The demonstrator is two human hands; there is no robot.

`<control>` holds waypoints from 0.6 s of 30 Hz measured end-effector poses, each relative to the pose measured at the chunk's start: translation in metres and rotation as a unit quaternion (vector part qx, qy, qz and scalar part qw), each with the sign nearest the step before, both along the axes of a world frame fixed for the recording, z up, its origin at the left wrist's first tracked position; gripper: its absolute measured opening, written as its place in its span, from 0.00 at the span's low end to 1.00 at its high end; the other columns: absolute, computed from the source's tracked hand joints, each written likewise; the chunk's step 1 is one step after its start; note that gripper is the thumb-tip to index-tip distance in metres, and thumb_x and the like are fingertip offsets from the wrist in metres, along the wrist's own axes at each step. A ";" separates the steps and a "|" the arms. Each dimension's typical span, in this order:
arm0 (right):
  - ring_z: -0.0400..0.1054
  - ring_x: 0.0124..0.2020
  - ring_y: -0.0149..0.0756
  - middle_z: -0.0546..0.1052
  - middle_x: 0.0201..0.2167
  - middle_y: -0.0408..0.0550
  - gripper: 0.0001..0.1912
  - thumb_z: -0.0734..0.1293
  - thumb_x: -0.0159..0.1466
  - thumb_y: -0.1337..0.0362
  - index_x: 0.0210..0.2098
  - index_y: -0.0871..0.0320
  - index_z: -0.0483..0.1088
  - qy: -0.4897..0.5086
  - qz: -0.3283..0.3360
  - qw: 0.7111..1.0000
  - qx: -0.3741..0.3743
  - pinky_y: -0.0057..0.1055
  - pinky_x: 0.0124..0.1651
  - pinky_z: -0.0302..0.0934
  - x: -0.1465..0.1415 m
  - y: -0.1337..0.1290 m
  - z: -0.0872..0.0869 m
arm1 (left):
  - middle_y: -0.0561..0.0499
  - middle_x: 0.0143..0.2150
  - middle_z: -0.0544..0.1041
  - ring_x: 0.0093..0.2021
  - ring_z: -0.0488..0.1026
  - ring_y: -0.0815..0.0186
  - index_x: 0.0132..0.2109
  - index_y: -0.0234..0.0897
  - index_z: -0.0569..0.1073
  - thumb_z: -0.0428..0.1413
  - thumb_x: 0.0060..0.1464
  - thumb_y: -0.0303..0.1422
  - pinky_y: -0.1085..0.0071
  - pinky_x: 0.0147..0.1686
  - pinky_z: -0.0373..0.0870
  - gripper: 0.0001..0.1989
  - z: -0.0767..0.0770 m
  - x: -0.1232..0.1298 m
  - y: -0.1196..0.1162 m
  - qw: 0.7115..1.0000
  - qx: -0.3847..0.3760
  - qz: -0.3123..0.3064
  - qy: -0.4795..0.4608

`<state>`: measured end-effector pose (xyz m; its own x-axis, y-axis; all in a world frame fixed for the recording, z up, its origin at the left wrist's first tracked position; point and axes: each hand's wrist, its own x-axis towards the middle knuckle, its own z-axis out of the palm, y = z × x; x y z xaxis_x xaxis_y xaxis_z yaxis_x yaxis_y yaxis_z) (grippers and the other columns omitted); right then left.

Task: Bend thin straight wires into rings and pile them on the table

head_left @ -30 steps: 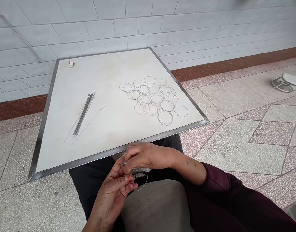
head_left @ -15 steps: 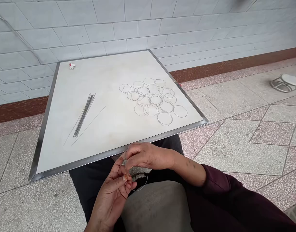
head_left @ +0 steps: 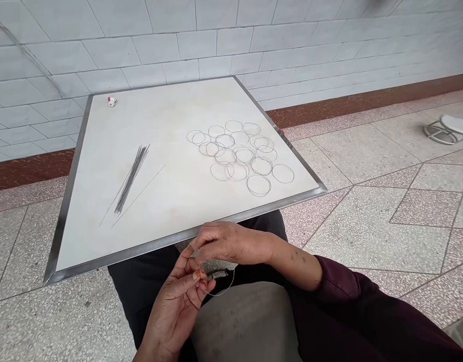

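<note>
Over my lap, just below the table's near edge, a thin wire (head_left: 231, 282) curves in a loop between my hands. My left hand (head_left: 180, 296), palm up, pinches it between thumb and fingers. From above, my right hand (head_left: 229, 244) grips the wire's upper part, its fingertips close to the left fingers. Where the wire ends meet is hidden by the fingers. On the white table (head_left: 171, 110) many thin wire rings (head_left: 259, 185) lie overlapping at the right. A bundle of straight wires (head_left: 131, 180) rests at the left, with a few loose ones beside it.
A small white and red object (head_left: 112, 102) sits at the table's far left corner. The table has a grey metal rim and stands near a tiled wall (head_left: 194, 45). A stool (head_left: 447, 129) is on the floor at the far right.
The wire loop between my hands has shifted slightly to the right and looks a little wider. Both hands keep nearly the same place and hold.
</note>
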<state>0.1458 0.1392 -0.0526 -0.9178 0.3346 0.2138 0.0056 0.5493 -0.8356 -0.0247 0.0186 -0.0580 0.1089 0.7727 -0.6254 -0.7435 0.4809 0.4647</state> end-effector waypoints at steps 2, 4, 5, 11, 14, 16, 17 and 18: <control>0.65 0.48 0.35 0.72 0.45 0.49 0.10 0.64 0.71 0.62 0.50 0.54 0.71 0.037 -0.046 0.998 -0.010 0.35 0.52 0.63 0.001 -0.002 -0.008 | 0.58 0.30 0.75 0.28 0.73 0.73 0.53 0.40 0.75 0.65 0.47 0.19 0.65 0.44 0.77 0.26 0.000 -0.001 0.000 0.999 0.012 0.031 -0.003; 0.65 0.46 0.35 0.70 0.47 0.51 0.20 0.69 0.67 0.58 0.55 0.56 0.65 0.080 -0.126 0.986 -0.075 0.35 0.51 0.64 0.000 -0.006 -0.015 | 0.59 0.31 0.74 0.28 0.72 0.74 0.55 0.41 0.74 0.65 0.48 0.19 0.61 0.49 0.76 0.27 0.001 0.000 0.001 0.997 0.024 0.066 -0.010; 0.65 0.44 0.34 0.70 0.46 0.50 0.24 0.70 0.65 0.57 0.56 0.56 0.62 0.096 -0.167 0.973 -0.128 0.35 0.49 0.64 0.000 -0.009 -0.019 | 0.60 0.31 0.74 0.28 0.73 0.74 0.56 0.41 0.74 0.65 0.48 0.19 0.60 0.51 0.75 0.28 0.002 0.000 0.001 0.996 0.027 0.081 -0.014; 0.65 0.32 0.28 0.70 0.32 0.40 0.23 0.66 0.67 0.47 0.50 0.57 0.59 0.127 -0.123 0.891 -0.418 0.29 0.38 0.62 -0.005 -0.024 -0.030 | 0.57 0.32 0.74 0.38 0.76 0.71 0.59 0.43 0.73 0.62 0.54 0.20 0.66 0.50 0.75 0.26 0.004 0.003 0.000 0.990 0.045 0.132 -0.005; 0.66 0.31 0.27 0.72 0.31 0.40 0.23 0.66 0.67 0.47 0.50 0.57 0.61 0.144 -0.120 0.845 -0.501 0.29 0.37 0.61 -0.007 -0.028 -0.030 | 0.57 0.32 0.75 0.39 0.76 0.71 0.59 0.45 0.72 0.61 0.54 0.20 0.70 0.48 0.75 0.27 0.003 0.004 -0.001 0.987 0.048 0.152 -0.008; 0.68 0.33 0.27 0.73 0.33 0.41 0.24 0.70 0.64 0.49 0.50 0.57 0.64 0.158 -0.113 0.815 -0.546 0.27 0.38 0.61 -0.008 -0.030 -0.032 | 0.57 0.32 0.76 0.38 0.77 0.72 0.60 0.46 0.72 0.61 0.55 0.20 0.72 0.47 0.74 0.27 0.003 0.004 -0.002 0.985 0.051 0.166 -0.012; 0.68 0.34 0.27 0.73 0.33 0.41 0.24 0.73 0.61 0.52 0.50 0.57 0.65 0.164 -0.105 0.805 -0.560 0.26 0.38 0.62 -0.009 -0.031 -0.033 | 0.57 0.33 0.77 0.38 0.77 0.72 0.60 0.46 0.71 0.60 0.55 0.20 0.73 0.48 0.74 0.27 0.003 0.004 -0.002 0.983 0.054 0.173 -0.014; 0.68 0.35 0.27 0.73 0.33 0.41 0.25 0.77 0.58 0.55 0.49 0.57 0.66 0.168 -0.096 0.798 -0.571 0.26 0.38 0.62 -0.011 -0.033 -0.035 | 0.57 0.33 0.77 0.39 0.77 0.72 0.60 0.46 0.71 0.60 0.56 0.20 0.73 0.48 0.73 0.27 0.003 0.004 -0.002 0.982 0.055 0.178 -0.015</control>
